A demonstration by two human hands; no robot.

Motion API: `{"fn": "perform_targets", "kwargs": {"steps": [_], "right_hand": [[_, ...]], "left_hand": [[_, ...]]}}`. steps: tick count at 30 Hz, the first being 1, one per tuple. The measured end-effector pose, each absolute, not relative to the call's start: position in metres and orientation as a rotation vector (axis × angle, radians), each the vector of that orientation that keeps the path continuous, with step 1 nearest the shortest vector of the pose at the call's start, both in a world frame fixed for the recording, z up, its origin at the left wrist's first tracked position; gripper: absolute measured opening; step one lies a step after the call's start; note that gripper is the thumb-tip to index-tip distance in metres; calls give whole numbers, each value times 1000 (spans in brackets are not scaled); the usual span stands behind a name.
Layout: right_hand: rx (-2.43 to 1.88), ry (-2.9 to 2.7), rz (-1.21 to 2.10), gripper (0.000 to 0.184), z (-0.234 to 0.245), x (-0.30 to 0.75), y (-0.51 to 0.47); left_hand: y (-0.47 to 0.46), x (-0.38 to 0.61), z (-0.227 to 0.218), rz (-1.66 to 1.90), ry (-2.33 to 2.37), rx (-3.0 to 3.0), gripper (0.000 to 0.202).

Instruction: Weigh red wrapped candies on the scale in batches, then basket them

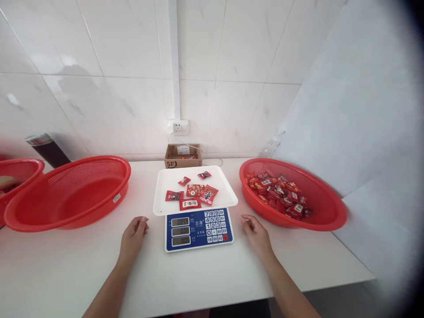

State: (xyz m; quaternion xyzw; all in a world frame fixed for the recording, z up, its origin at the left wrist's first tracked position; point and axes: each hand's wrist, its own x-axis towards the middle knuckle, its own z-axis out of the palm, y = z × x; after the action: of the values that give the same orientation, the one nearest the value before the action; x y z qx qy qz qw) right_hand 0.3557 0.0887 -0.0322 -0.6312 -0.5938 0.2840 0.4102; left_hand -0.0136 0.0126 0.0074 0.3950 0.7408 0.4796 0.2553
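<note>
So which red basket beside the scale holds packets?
The right basket, nearest the right hand, filled with red packets; the left basket shows bare mesh.

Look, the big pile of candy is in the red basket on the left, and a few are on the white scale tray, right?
Not quite. In the head view the candy pile lies in the red basket on the right, not the left. A few packets are on the white scale tray.
</note>
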Motion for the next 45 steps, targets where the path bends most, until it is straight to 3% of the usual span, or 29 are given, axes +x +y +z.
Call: {"fn": "perform_targets", "kwargs": {"steps": [7,13,22,25,31,39,45], "right_hand": [[-1627,-1574,652,37,-30,350,84],[-1640,-1610,647,36,-33,352,85],[-1636,-1621,630,34,-31,352,83],[-1642,-1623,639,34,-31,352,84],[-1637,-1618,672,34,-30,351,85],[-1623,-1624,625,31,-31,352,85],[-1625,-1624,632,31,-32,352,85]], "left_hand": [[20,-6,56,1431,2066,1278,34],[49,15,93,1011,1968,1879,34],[93,28,93,480,1869,2128,45],[98,29,94,469,1866,2130,46],[89,50,102,795,1773,2116,48],[91,68,97,406,1818,2114,33],[92,63,110,353,1957,2082,27]]}}
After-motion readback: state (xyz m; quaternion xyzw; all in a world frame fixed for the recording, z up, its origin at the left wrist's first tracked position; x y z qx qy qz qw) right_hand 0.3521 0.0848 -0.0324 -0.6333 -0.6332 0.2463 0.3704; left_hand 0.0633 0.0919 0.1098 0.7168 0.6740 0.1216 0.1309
